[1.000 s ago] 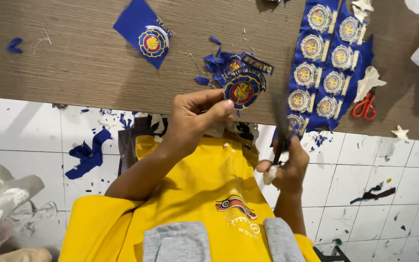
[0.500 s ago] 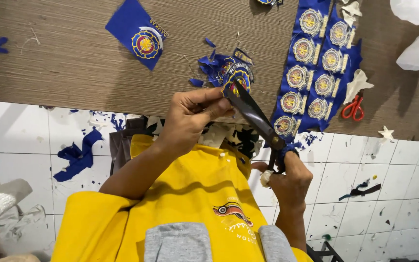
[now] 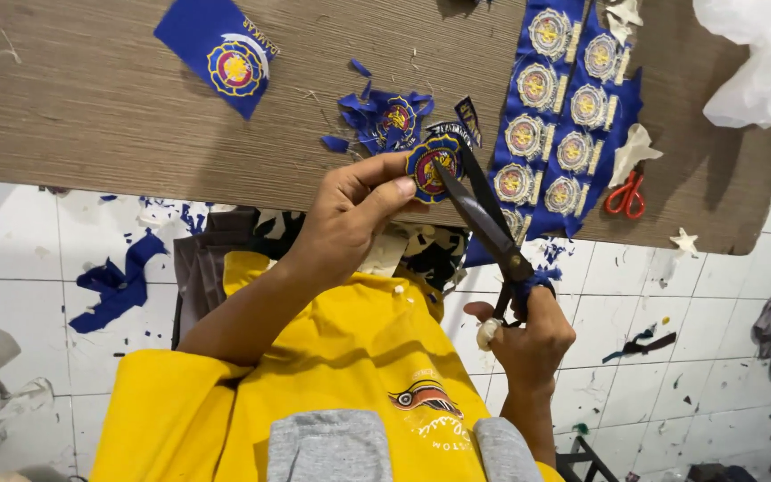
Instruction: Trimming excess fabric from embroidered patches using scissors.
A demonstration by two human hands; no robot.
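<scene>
Trimming step in hand: left hand (image 3: 350,214) pinches the round embroidered patch (image 3: 428,170) above the table (image 3: 91,98) edge; right hand (image 3: 528,335) grips the black shears (image 3: 484,219), blades at the patch's rim; next cut demands close edge-following.

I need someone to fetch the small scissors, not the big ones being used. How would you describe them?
On the brown board, look right of the blue patch strips. The small scissors lie beside a white scrap; their red handles set them apart from the large dark shears in the right hand.
</scene>
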